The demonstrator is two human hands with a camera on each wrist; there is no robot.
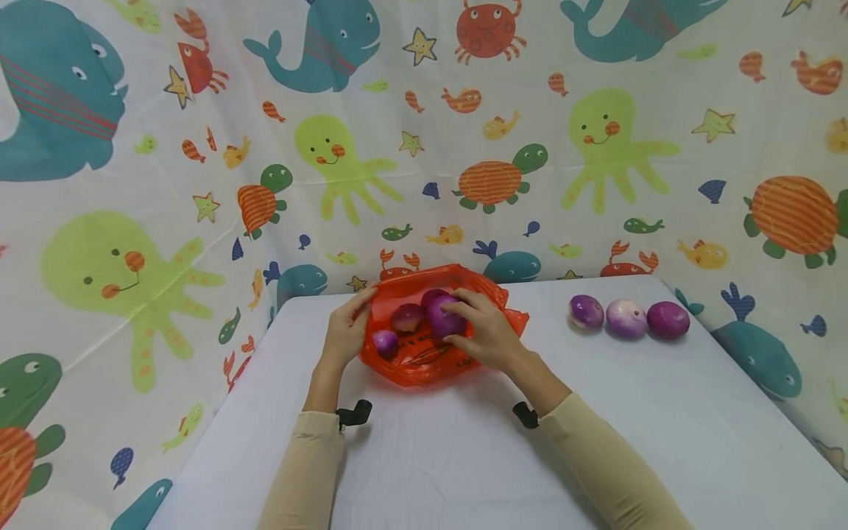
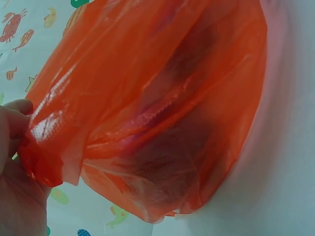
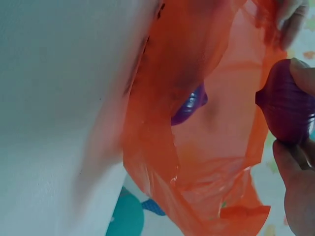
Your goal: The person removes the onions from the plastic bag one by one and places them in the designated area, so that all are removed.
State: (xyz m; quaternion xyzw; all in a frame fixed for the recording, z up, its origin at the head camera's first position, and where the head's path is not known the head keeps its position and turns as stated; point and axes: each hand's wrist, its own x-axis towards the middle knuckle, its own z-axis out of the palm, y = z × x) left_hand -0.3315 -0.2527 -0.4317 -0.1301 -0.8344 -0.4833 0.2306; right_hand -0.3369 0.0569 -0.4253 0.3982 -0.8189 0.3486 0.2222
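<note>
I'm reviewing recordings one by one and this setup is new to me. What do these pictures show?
There's no machine here: a person's left hand and right hand do the work. The wide picture comes from a camera worn on the head; the closer two are from black cameras on the wrists. On the white table lies an open red bag with purple onions inside, and three loose onions form a row to the right. The left hand holds the bag's edge; the right hand grips one onion at the bag's mouth.
</note>
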